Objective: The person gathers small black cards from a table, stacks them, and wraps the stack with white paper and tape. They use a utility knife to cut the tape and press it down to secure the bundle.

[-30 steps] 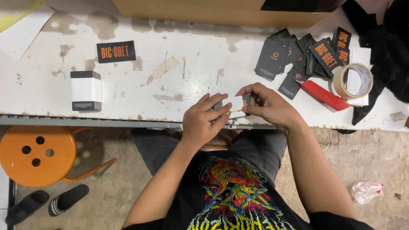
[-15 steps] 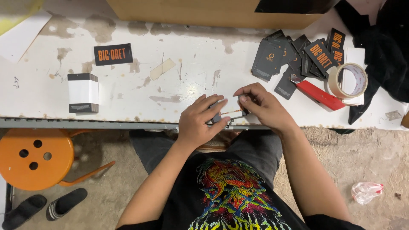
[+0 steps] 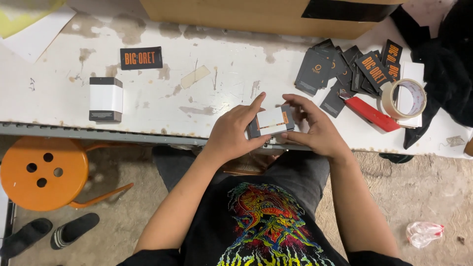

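Observation:
Both my hands hold a small stack of dark cards (image 3: 272, 122) wrapped with a white paper band, just above the near edge of the white worktable (image 3: 162, 106). My left hand (image 3: 235, 132) grips its left end, index finger stretched over the top. My right hand (image 3: 315, 128) clasps the right end. A finished banded stack (image 3: 105, 99) stands at the left of the table. A single dark card with orange lettering (image 3: 141, 57) lies behind it.
A loose pile of dark cards (image 3: 347, 69) lies at the right, with a red utility knife (image 3: 369, 113) and a tape roll (image 3: 405, 98) beside it. A cardboard box (image 3: 266, 15) sits at the back. An orange stool (image 3: 37, 173) and sandals (image 3: 49, 234) are on the floor.
The stack has turned in my hands so its white-banded face now shows upward. My left index finger has stretched out over it.

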